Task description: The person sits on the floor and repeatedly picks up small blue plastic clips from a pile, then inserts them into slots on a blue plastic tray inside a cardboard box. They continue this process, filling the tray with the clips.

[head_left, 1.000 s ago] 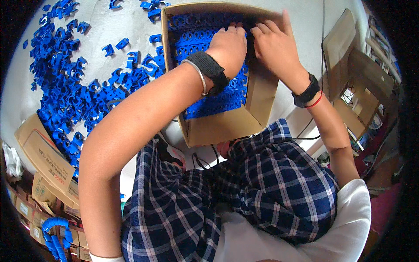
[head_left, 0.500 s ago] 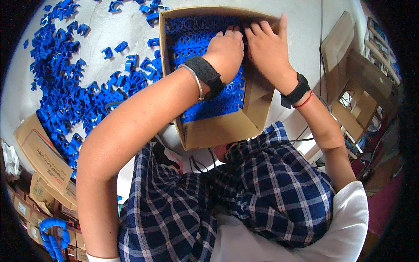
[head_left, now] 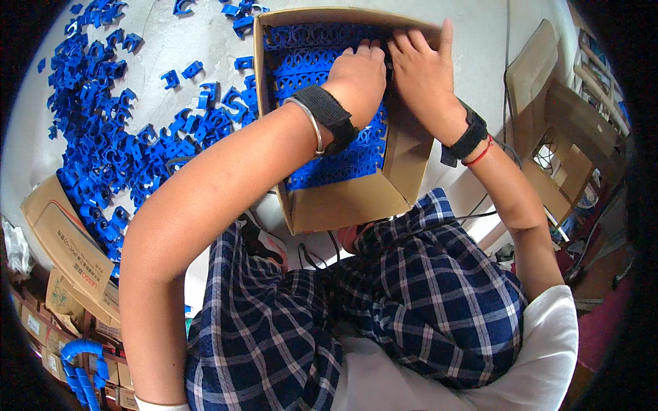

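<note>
A brown cardboard box (head_left: 349,209) holds stacked rows of blue plastic pipe clips (head_left: 301,61). My left hand (head_left: 358,75) reaches over those rows inside the box. Its fingers are close together and bent downward; whatever lies under them is hidden. Beside it, my right hand (head_left: 423,75) is at the box's far right, fingers apart and dipping inside. Its outermost finger stretches up over the right wall. A dark gap shows between the two hands. Both wrists wear black straps.
Loose blue clips (head_left: 96,130) are heaped on the pale floor to the left. Cardboard flaps (head_left: 68,240) stand at lower left, near a bundle of blue clips (head_left: 83,370). A wooden piece of furniture (head_left: 569,123) is on the right. A black cable (head_left: 473,216) runs near my knees.
Both hands stay at nearly the same place in the box. The whole view has shifted very slightly; no clip has visibly been taken or let go.
</note>
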{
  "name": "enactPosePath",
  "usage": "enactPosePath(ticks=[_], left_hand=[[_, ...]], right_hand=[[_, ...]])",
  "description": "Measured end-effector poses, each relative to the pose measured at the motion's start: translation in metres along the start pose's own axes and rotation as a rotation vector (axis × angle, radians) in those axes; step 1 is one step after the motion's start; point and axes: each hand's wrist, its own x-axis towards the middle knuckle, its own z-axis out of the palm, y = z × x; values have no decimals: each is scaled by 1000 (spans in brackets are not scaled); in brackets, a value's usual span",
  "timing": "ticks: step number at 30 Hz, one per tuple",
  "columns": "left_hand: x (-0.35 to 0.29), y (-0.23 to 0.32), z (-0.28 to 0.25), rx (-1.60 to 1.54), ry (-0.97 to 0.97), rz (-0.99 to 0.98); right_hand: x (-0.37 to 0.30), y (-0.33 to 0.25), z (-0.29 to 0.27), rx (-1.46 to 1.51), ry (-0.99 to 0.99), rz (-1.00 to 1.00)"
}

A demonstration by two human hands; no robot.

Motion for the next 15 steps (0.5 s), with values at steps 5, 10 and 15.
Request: enactPosePath(ticks=[5,10,15], left_hand=[[-2,-3,6,-31,97,16],[-1,-5,13,-29,185,27],[-1,-6,13,-33,144,25]], right_hand=[[-9,1,-13,-81,-129,-29],[-18,1,-11,-93,-75,-53],[-23,7,-2,13,-12,-73]])
